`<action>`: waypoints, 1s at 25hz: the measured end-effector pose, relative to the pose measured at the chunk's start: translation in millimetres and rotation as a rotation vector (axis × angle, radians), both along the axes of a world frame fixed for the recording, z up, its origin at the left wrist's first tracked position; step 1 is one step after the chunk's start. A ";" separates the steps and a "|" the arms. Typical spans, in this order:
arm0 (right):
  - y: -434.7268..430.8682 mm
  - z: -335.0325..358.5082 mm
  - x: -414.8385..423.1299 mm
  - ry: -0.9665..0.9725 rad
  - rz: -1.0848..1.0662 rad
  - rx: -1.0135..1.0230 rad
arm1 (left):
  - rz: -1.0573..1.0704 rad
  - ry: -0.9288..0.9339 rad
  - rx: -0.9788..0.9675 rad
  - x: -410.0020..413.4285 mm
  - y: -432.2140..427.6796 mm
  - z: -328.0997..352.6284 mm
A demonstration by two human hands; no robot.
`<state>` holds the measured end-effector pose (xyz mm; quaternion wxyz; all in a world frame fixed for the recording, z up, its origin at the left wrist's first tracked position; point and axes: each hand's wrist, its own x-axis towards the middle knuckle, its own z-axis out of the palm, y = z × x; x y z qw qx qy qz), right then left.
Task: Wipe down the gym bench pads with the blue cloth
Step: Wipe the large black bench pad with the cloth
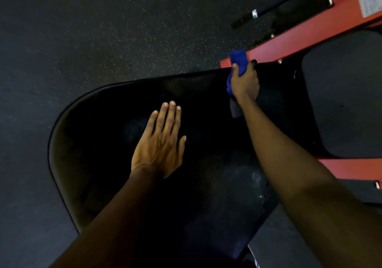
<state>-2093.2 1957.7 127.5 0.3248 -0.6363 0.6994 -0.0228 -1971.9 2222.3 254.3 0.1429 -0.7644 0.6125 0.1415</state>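
A large black bench pad point(99, 143) with a rounded left corner fills the middle of the view. My left hand point(160, 143) lies flat on it with straight fingers, near its centre. My right hand point(245, 82) grips the bunched blue cloth point(238, 59) at the pad's far edge, close to the red frame. Part of the cloth sticks out above my fingers and a strip shows at the left side of my hand. A second dark pad point(347, 106) lies to the right.
A red steel frame point(310, 32) runs diagonally from the far edge of the pad to the upper right, with another red bar point(351, 167) at the right. A black bar with a chrome collar point(254, 13) lies beyond it. Speckled dark rubber floor point(103, 29) surrounds the bench.
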 end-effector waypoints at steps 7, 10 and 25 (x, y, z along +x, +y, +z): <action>144.6 53.1 -20.8 -0.169 0.410 -0.095 | 0.034 -0.013 0.016 -0.2 -2.3 -0.3; 160.8 42.1 -69.3 -0.197 0.399 -0.093 | 0.024 -0.006 0.037 -0.3 -0.7 0.8; 128.5 15.8 -99.2 -0.177 0.424 -0.066 | -0.021 0.066 -0.013 -46.6 -129.2 -79.2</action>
